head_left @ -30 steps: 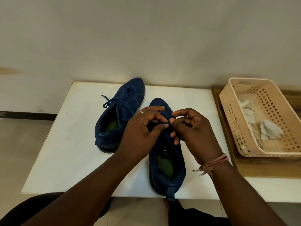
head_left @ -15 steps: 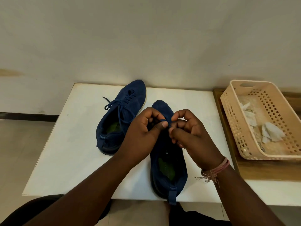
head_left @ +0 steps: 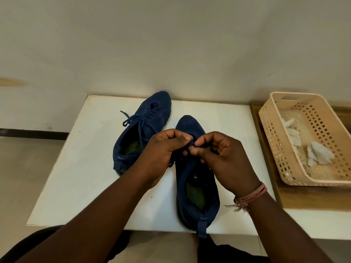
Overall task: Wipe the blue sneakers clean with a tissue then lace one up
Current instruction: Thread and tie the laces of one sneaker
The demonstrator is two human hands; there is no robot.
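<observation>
Near shoe [head_left: 197, 196]: left hand [head_left: 163, 150] and right hand [head_left: 226, 158] both pinch its lace [head_left: 191, 144], fingers curled. Far-left shoe [head_left: 144, 128] laced.

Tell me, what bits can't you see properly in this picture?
Head view only:
- The lace on the near sneaker: the left hand and right hand cover the eyelets, so how far it is laced is hidden.
- The basket: its right side is cut off by the picture edge.
- The tissues in it: too crumpled to count.
</observation>
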